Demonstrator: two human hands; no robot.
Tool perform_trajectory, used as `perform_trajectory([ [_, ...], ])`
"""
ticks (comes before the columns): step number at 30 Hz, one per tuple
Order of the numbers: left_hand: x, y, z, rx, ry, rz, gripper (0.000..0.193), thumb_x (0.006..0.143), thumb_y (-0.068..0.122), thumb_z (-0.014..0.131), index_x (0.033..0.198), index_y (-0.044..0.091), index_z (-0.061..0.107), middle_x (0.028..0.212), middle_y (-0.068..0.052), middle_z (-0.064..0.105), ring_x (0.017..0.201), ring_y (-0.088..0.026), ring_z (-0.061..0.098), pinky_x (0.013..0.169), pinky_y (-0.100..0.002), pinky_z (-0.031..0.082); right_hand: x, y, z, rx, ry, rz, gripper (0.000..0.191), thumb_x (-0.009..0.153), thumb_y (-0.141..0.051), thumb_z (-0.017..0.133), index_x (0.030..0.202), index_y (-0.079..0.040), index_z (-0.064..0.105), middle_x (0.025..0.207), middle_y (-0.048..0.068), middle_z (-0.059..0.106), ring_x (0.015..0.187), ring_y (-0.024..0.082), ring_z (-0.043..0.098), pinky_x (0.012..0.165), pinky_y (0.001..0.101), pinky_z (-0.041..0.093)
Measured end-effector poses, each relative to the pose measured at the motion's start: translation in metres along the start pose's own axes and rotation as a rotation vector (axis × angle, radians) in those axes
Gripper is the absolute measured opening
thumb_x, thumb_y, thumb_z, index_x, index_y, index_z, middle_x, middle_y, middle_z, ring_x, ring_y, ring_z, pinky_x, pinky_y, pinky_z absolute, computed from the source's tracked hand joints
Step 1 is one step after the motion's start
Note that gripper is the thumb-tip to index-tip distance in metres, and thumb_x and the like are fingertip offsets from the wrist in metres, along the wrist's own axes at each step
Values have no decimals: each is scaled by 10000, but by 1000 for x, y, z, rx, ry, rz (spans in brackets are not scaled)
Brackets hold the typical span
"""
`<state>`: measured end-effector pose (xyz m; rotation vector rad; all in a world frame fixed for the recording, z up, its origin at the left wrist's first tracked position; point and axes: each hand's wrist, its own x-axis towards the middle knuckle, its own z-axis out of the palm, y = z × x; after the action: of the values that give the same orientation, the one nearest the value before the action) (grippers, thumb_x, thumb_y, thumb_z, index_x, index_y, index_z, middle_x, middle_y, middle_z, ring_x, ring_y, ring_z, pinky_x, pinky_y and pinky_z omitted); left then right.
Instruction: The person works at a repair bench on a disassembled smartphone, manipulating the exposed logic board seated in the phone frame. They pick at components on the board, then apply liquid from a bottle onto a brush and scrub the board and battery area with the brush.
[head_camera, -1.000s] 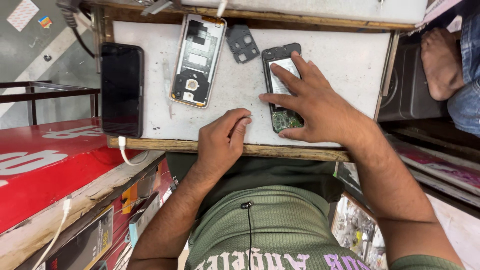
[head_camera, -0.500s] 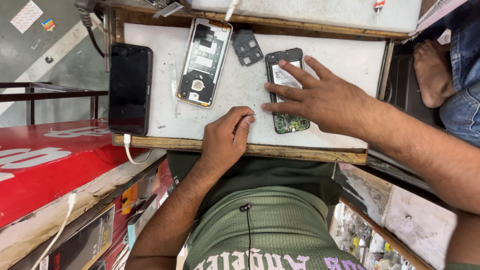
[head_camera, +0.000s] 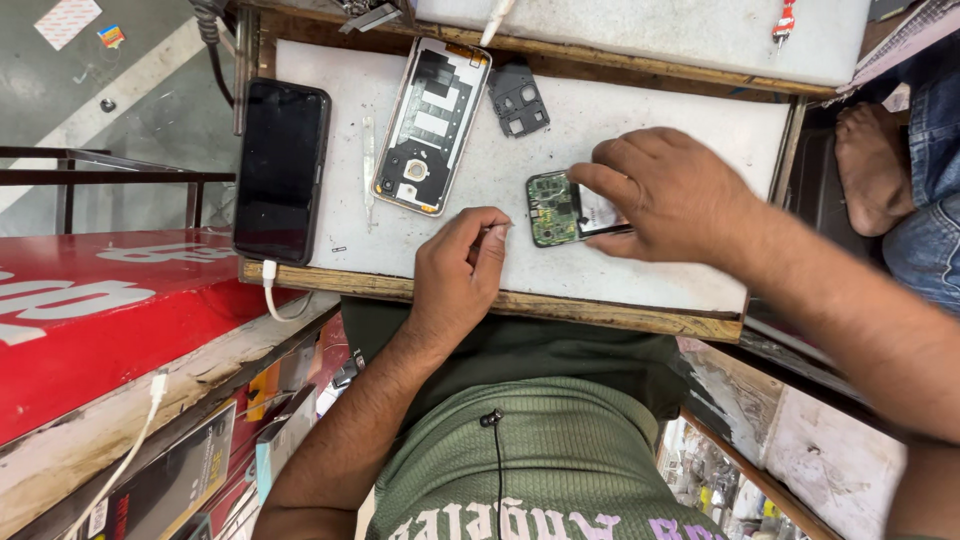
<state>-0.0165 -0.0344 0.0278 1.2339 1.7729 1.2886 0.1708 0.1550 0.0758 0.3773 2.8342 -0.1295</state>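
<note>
My right hand (head_camera: 670, 195) presses down on an opened phone (head_camera: 555, 208) that lies sideways on the white work board (head_camera: 640, 120); its green circuit board is exposed. My left hand (head_camera: 460, 270) rests at the board's near edge, fingers pinched on a thin metal tool (head_camera: 497, 228) whose tip points at the circuit board, a short gap away. A phone back frame (head_camera: 430, 125) and a small black cover piece (head_camera: 518, 100) lie further up the board.
A black phone (head_camera: 282, 170) with a white cable (head_camera: 270, 290) lies at the board's left edge, with a white pry stick (head_camera: 368, 165) beside it. A red counter (head_camera: 100, 320) stands to the left. Another person's bare foot (head_camera: 870, 170) is at the right.
My right hand has turned the opened phone from upright to sideways and pulled it nearer. My left hand has moved up from the board's edge towards it.
</note>
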Motion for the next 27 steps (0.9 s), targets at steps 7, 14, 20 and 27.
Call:
perform_trajectory([
  [7,28,-2,4,168,60,181,129,946,45,729,1075,34,723,1041,-104,688,823,-223,725,675,-328,586,-13,-30,36,273,455,107,639,830,-480,788,1354,-134,673,1398,109,620,1309,333,532,1168,581,392],
  [14,53,-12,14,358,-32,308,143,950,48,742,1093,53,737,1009,-74,687,933,-253,714,788,-370,590,-10,-31,45,276,465,139,641,807,-511,831,1344,-189,696,1413,83,607,1315,329,513,1169,622,367],
  [20,50,-16,18,461,-4,366,183,920,49,757,1102,55,739,996,-64,664,919,-249,688,787,-370,586,-11,-33,50,277,456,146,647,818,-550,821,1345,-194,698,1418,75,600,1320,318,513,1180,627,362],
  [27,51,-10,22,494,6,396,213,891,26,774,1099,53,740,984,-53,654,903,-229,679,737,-345,582,-11,-33,49,278,462,154,656,808,-552,827,1340,-190,703,1416,72,600,1306,314,518,1169,632,372],
])
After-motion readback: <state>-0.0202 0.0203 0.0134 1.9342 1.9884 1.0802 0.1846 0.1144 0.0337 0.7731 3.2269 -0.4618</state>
